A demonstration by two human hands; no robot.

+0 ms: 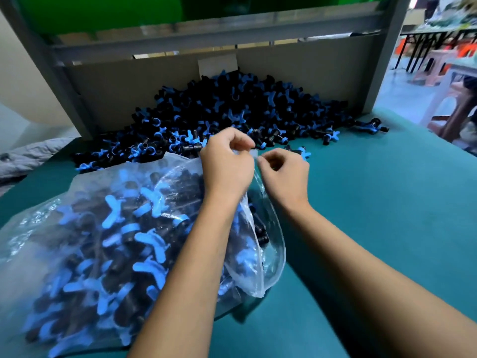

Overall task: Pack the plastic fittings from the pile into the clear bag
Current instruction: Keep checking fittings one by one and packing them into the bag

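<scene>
Clear plastic first: the bag (85, 228) lies toward the near left corner of the tabletop (374, 202), already bulging with black-and-blue fittings, its mouth turned to the right. My left hand (227, 161) pinches the top corner of that mouth with curled fingers, and just beside it my right hand (284, 171) pinches the same strip of film, so both are closed on the bag. I can't tell whether the right also hides a fitting under its curled fingers. Behind them the pile (227, 112) is heaped against the grey board along the far edge, a few strays trailing toward the far right.

I judge I'm working the mouth, either spreading it or sealing it. To do it well I'd keep both pinches on the rim itself, pull evenly so the film doesn't tear, and hold the opening high so nothing rolls out the lower lip.
</scene>
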